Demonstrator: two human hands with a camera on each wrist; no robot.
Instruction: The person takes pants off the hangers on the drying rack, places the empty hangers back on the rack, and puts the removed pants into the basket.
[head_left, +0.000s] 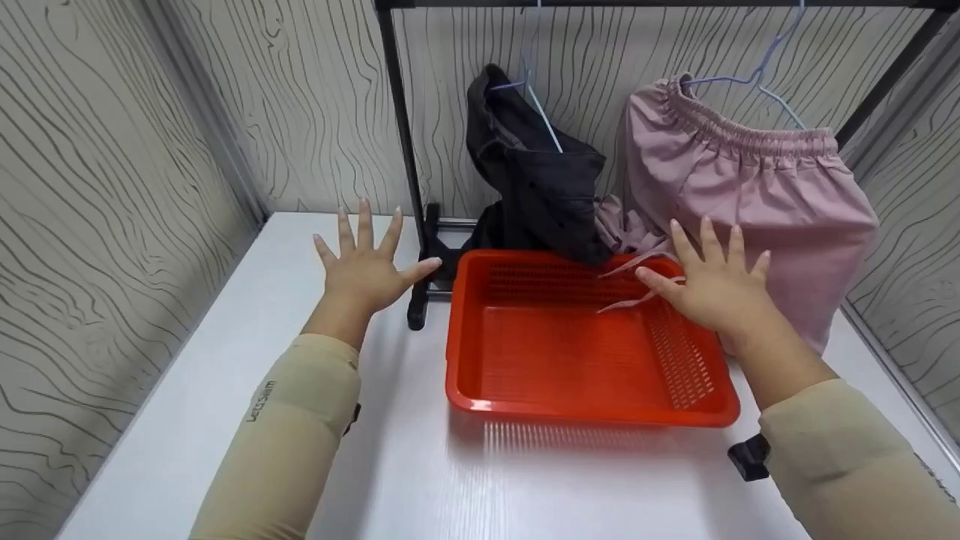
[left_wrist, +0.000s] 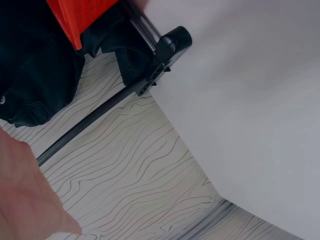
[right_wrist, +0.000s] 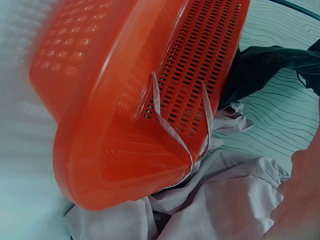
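Both hands are held out with fingers spread, and neither grips anything. My left hand point(head_left: 366, 274) is over the white table, left of the rack's upright; its palm edge point(left_wrist: 30, 195) shows in the left wrist view. My right hand point(head_left: 718, 289) hovers by the right rim of a red plastic basket point(head_left: 592, 414), in front of pink elastic-waist pants point(head_left: 765, 187) on a hanger. Two thin pink drawstrings point(right_wrist: 172, 132) hang over the rim into the basket. A dark garment point(head_left: 547, 187), perhaps trousers, hangs from another hanger behind the basket.
A black metal clothes rack point(head_left: 401, 112) stands at the back, its foot point(head_left: 417, 311) on the white table point(head_left: 247, 300). Blue wire hangers point(head_left: 761, 71) hook over its bar. Wood-grain-patterned panels point(head_left: 315, 97) wall in the table at the back and sides.
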